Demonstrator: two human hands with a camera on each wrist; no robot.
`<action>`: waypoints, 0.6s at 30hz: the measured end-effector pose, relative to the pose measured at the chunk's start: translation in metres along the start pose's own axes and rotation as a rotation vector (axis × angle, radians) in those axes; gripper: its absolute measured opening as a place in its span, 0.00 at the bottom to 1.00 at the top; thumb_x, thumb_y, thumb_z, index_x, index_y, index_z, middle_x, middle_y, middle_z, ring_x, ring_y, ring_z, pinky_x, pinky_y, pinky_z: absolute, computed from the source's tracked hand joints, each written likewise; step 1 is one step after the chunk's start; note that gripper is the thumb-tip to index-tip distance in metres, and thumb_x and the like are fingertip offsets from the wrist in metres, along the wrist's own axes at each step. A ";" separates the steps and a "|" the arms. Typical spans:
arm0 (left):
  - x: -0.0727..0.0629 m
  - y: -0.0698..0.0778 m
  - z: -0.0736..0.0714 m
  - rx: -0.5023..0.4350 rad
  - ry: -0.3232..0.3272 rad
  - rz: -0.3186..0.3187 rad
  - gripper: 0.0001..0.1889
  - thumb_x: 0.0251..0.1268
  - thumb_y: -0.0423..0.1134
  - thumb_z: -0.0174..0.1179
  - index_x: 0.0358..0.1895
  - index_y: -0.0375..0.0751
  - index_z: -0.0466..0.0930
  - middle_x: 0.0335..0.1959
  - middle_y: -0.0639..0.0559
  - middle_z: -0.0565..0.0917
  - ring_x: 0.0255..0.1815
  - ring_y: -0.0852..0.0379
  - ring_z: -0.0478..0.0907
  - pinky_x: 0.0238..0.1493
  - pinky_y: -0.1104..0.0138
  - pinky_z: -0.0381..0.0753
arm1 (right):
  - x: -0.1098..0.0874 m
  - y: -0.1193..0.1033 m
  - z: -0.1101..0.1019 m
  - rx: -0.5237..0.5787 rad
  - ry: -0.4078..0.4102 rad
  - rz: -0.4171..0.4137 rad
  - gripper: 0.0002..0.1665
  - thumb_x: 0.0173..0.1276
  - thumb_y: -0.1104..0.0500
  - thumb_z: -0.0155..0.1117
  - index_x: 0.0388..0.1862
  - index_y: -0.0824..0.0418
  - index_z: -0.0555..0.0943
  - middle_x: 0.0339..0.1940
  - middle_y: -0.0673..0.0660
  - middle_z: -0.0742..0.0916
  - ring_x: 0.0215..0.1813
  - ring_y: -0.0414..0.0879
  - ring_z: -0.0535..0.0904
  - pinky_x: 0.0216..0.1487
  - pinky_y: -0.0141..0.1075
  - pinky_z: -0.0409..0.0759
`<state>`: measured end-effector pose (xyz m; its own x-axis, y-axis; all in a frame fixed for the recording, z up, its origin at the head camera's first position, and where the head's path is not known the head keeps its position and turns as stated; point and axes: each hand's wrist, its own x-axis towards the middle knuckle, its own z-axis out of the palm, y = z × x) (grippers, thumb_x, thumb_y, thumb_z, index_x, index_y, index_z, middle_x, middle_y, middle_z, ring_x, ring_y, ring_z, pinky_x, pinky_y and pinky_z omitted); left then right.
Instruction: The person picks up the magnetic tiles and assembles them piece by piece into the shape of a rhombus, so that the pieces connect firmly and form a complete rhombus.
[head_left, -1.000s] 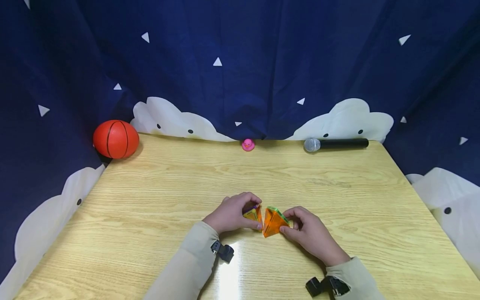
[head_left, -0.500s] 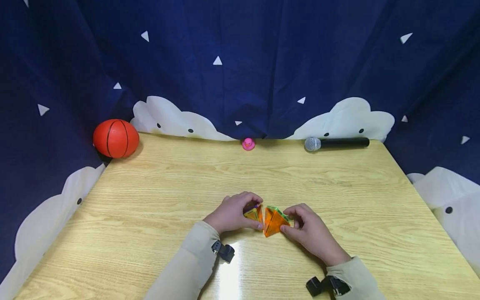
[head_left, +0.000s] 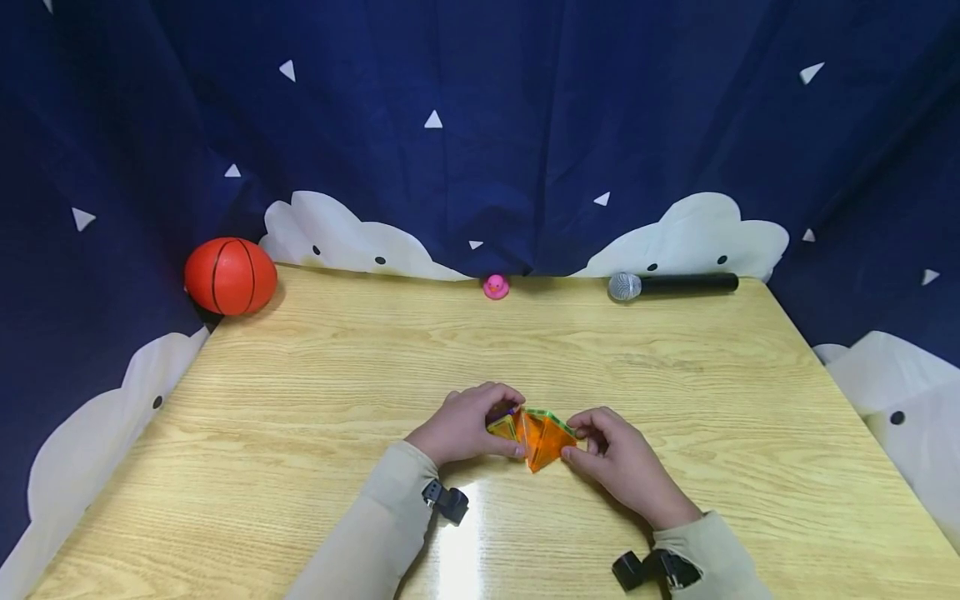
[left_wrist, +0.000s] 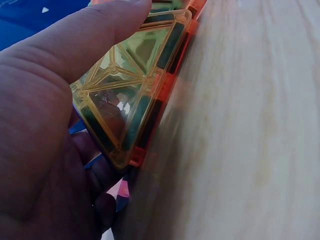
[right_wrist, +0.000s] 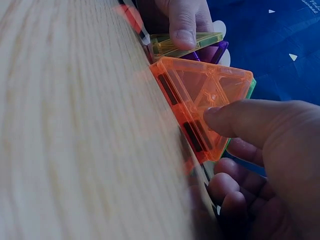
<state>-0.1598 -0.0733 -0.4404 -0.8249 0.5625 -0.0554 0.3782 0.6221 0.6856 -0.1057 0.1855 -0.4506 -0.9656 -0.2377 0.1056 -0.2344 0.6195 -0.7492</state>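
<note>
My left hand [head_left: 467, 427] grips a small cluster of translucent magnetic tiles low over the table, with a yellow triangular tile [left_wrist: 117, 135] under the thumb. A purple tile [right_wrist: 220, 51] and some orange also belong to this cluster. From the other side, my right hand [head_left: 624, 471] pinches a second cluster, thumb on an orange triangular tile [right_wrist: 187, 82] and a green tile [head_left: 553, 418] behind it. In the head view the two clusters meet edge to edge. The curled fingers hide part of both.
Along the back of the wooden table [head_left: 360, 350] stand a red ball [head_left: 231, 277], a pink rubber duck [head_left: 496, 287] and a black microphone [head_left: 675, 285]. A dark blue curtain [head_left: 510, 125] with white clouds hangs behind.
The narrow gap between the two clusters has closed. The right-hand cluster has tilted and now touches the left-hand one. Both hands stay almost in place.
</note>
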 end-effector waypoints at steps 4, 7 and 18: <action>0.000 0.000 0.000 -0.008 -0.001 0.004 0.36 0.49 0.61 0.75 0.62 0.55 0.76 0.60 0.61 0.79 0.63 0.57 0.74 0.61 0.52 0.62 | 0.000 0.000 0.000 0.008 -0.002 0.002 0.19 0.61 0.60 0.76 0.50 0.58 0.81 0.39 0.50 0.82 0.31 0.39 0.72 0.31 0.32 0.73; 0.000 0.000 0.000 -0.009 -0.001 0.003 0.36 0.49 0.60 0.76 0.62 0.55 0.76 0.60 0.61 0.79 0.63 0.57 0.74 0.61 0.52 0.62 | 0.000 0.000 0.000 0.009 -0.002 0.007 0.20 0.61 0.60 0.76 0.51 0.58 0.81 0.39 0.50 0.82 0.31 0.39 0.72 0.31 0.32 0.73; 0.000 0.000 0.000 0.040 -0.009 0.002 0.43 0.50 0.61 0.75 0.71 0.54 0.71 0.63 0.59 0.78 0.66 0.55 0.73 0.64 0.51 0.63 | 0.000 0.000 0.000 -0.002 0.007 -0.003 0.20 0.61 0.60 0.76 0.50 0.57 0.81 0.39 0.51 0.82 0.31 0.39 0.72 0.30 0.32 0.73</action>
<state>-0.1601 -0.0730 -0.4402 -0.8206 0.5683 -0.0605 0.3963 0.6420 0.6563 -0.1055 0.1857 -0.4503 -0.9657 -0.2343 0.1121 -0.2372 0.6201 -0.7478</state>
